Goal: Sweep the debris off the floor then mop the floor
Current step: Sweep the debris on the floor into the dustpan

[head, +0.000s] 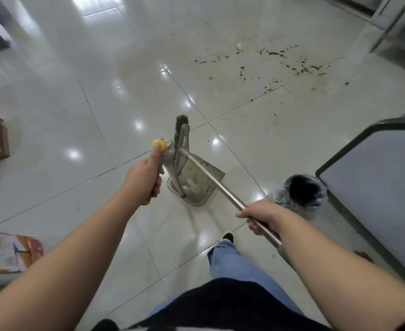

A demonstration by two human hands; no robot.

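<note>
Two hands (pixel 146 173) (pixel 263 217): steel-shafted broom (pixel 211 174), grey plastic dustpan (pixel 198 185).

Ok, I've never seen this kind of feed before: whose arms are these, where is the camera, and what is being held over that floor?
One picture, from a camera on a person's head, looking down at their own bare arms. The left hand grips the dustpan's yellow-capped handle. The right hand grips the broom's metal pole. The broom head sits against the grey dustpan, which already holds some scraps. Dark debris lies scattered on the white tiled floor ahead, unswept. A bin with a black liner stands at the right, beside a grey table.
</note>
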